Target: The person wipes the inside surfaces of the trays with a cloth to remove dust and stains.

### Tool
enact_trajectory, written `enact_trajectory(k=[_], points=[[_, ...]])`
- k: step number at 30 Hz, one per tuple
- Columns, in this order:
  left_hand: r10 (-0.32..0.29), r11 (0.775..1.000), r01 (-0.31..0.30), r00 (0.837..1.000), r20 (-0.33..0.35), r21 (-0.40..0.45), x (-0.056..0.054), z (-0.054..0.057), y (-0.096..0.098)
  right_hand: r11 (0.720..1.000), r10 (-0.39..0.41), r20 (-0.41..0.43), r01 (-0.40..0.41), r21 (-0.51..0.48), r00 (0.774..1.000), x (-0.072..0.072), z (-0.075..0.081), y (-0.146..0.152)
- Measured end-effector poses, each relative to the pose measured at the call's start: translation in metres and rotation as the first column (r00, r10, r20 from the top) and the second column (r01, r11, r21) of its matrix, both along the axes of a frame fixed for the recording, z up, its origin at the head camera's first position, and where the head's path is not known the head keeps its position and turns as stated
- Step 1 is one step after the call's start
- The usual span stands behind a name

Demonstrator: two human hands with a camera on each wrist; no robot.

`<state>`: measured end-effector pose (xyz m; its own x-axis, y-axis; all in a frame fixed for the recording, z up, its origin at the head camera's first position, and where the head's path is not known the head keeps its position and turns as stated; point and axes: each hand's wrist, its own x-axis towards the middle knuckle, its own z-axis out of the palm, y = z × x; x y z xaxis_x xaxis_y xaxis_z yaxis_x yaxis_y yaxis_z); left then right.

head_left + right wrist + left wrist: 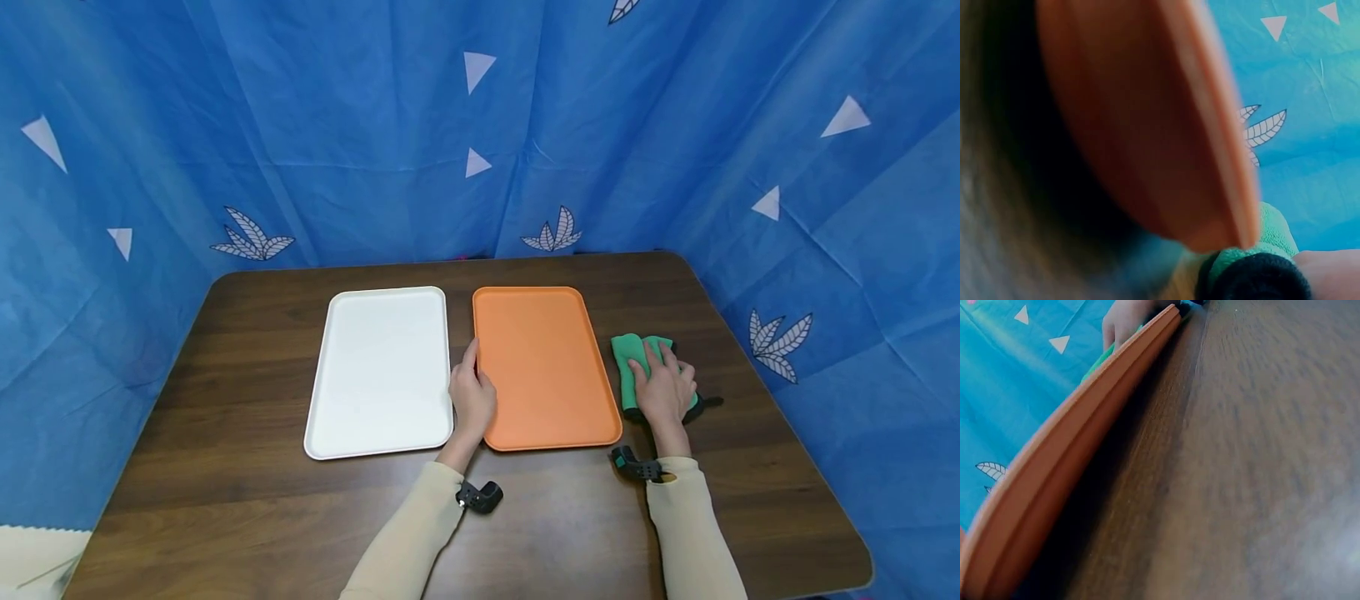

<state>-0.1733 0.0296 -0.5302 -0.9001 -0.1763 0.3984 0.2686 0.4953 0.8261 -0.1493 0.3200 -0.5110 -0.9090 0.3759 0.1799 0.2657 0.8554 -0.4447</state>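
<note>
My left hand (471,404) is at the left edge of the orange tray (546,367), thumb at its rim and index finger along the outside; it holds the tray there. The tray's outer wall (1060,450) fills much of the left wrist view. On the right, my right hand (663,392) grips a folded green cloth (628,379) with black edging from above, fingers spread over it. Part of the cloth (1275,231) shows behind the tray in the right wrist view, with a bit of the right hand (1332,275) beside it; the fingertips are hidden there.
A white tray (381,375) lies flat to the left of my left hand. Both trays rest on a dark wooden table (247,517). A blue curtain (337,125) hangs behind it and at both sides. Each wrist wears a black band (480,497).
</note>
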Motion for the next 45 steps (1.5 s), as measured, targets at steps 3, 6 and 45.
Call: enact_trajectory(k=[3,6,45], points=[[-0.025,0.997,0.024,1.0,0.009,0.077,0.0,0.003,0.0,1.0,0.003,-0.03,-0.003,-0.008,1.0,-0.001,0.0,-0.002],[-0.061,0.984,0.054,0.997,0.041,0.17,0.0,0.005,-0.001,1.0,0.004,-0.049,-0.004,-0.001,0.999,-0.001,0.001,-0.003],[-0.126,0.896,0.025,0.972,0.2,0.444,-0.001,0.011,-0.004,0.997,0.022,-0.289,-0.041,-0.061,0.957,0.004,-0.003,-0.007]])
